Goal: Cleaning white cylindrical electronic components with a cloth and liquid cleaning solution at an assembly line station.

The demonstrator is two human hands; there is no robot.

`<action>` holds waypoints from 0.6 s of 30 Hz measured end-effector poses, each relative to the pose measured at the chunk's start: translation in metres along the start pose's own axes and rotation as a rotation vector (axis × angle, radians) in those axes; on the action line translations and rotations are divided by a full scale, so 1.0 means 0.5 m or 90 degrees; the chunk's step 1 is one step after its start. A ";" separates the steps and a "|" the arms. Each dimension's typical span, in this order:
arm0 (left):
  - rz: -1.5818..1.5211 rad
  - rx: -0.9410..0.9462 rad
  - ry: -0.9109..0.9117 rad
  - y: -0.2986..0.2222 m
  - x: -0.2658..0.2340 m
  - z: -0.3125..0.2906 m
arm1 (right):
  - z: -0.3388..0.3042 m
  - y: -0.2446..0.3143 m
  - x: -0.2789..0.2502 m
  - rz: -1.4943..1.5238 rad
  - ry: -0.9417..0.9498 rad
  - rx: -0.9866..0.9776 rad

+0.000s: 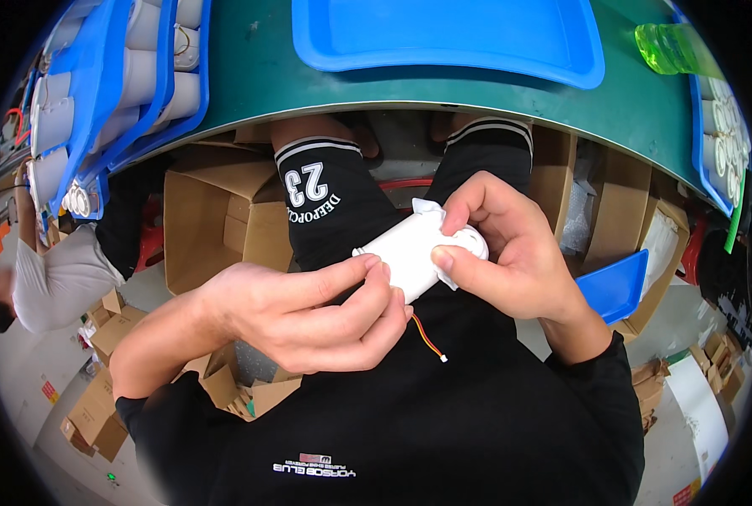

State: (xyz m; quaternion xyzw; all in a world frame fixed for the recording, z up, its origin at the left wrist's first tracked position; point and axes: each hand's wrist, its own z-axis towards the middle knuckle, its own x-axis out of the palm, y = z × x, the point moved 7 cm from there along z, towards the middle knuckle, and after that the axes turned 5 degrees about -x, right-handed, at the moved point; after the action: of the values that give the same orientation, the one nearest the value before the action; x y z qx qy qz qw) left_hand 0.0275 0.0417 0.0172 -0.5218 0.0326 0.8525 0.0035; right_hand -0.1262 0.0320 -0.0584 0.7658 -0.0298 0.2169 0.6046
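Observation:
Above my lap I hold a white rounded plastic housing [403,255] between both hands. My left hand [330,316] pinches its near left end with thumb and fingertips. At the other end, my right hand [515,253] grips the housing with thumb and index finger. A thin white piece [427,208], perhaps cloth or film, sticks out there beside my fingers; its kind is unclear. From under the left fingertips hangs a short red, yellow and dark cable [427,336] with a small white connector. The housing's underside is hidden.
A blue tray [448,59] lies on the green table [249,80]. Stacked blue trays [110,93] of white cylindrical parts stand at the left, another [703,152] at the right, near a green bottle [671,48]. Cardboard boxes [207,219] surround my legs. Someone in a grey shirt [68,282] is at far left.

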 end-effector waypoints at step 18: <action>0.031 -0.032 -0.106 0.010 -0.026 -0.002 | -0.011 0.028 -0.034 -0.020 -0.129 -0.175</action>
State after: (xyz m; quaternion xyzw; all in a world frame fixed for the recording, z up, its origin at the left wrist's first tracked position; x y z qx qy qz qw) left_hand 0.0341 0.0370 0.0284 -0.4483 0.0237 0.8932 -0.0277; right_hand -0.1474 0.0299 -0.0509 0.6944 -0.1079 0.1232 0.7007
